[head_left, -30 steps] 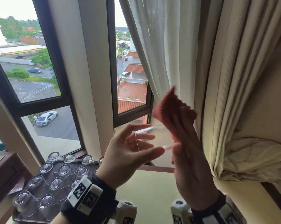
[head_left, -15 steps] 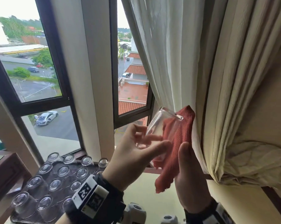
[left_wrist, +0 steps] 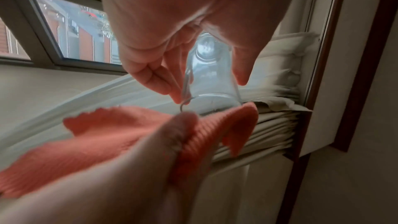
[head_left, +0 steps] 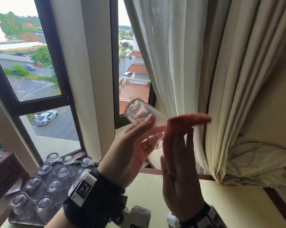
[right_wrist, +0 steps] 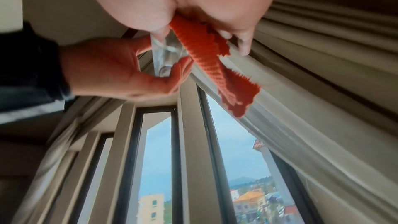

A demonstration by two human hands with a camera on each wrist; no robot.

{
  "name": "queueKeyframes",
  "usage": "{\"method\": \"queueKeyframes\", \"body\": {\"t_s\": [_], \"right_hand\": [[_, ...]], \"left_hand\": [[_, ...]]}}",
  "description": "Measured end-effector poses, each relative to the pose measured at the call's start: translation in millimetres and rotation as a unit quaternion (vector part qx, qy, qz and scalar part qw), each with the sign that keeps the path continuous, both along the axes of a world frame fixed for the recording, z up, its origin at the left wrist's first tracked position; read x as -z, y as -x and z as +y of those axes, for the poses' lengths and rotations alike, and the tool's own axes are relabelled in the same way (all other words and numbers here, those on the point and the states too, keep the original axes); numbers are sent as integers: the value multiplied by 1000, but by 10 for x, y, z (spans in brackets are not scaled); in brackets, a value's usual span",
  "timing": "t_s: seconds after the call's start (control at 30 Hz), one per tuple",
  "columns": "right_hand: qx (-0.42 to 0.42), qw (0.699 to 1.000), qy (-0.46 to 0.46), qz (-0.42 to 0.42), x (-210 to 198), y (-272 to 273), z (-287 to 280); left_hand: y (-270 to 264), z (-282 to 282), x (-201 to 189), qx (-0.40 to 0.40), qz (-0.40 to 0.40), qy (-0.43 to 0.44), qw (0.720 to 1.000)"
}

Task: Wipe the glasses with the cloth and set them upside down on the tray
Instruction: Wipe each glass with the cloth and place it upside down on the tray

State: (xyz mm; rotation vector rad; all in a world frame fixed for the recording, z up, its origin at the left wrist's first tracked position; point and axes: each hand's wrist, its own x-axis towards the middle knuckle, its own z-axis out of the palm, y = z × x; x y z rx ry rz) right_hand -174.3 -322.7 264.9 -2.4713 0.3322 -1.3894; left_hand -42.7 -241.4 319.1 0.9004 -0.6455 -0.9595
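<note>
My left hand (head_left: 147, 134) grips a clear glass (head_left: 139, 114) in mid-air before the window, thumb on one side and fingers on the other. The glass lies tilted, its thick base up-left and its open rim toward the red cloth (head_left: 185, 122). My right hand (head_left: 176, 145) pinches that cloth between thumb and fingers, right at the rim. In the left wrist view the glass (left_wrist: 211, 74) ends just above the cloth (left_wrist: 150, 134). In the right wrist view the cloth (right_wrist: 206, 57) hangs beside the glass (right_wrist: 165, 57). Several glasses (head_left: 54, 185) stand upside down on the dark tray (head_left: 20, 222) at lower left.
Dark-framed windows (head_left: 63, 99) stand close behind the hands. White and cream curtains (head_left: 221, 96) hang directly right of the cloth and touch it. A pale tabletop (head_left: 147, 195) lies under the hands, with a wooden edge (head_left: 4, 170) at far left.
The left hand has turned the glass over, so its base now points up-left instead of its rim up-right. The cloth has moved from beside the glass to its rim, one end flung right.
</note>
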Motion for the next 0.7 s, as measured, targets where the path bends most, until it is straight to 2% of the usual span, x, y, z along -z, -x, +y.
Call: {"method": "queueKeyframes", "body": {"t_s": [0.1,0.2,0.3,0.37,0.43,0.57,0.7], "right_hand": [[66,994,61,62,3,-10,-18],[65,991,25,112,-44,-20,9],[41,988,-12,146,-64,-34,54],[27,988,-36,147,-77,-33,81],[13,992,-42,119,-100,-10,91],[18,999,15,47,-135,79,90],[49,992,32,111,-97,79,103]], "left_hand": [[-2,21,-32,5,-13,16,1000],[-57,44,-17,-13,-89,-9,996],[-42,46,-5,15,-147,-54,988],[-30,45,15,16,-132,-72,989],[-36,53,38,16,-81,-70,994],[-88,77,51,12,-26,-61,998],[-131,82,49,17,-45,-51,997]]}}
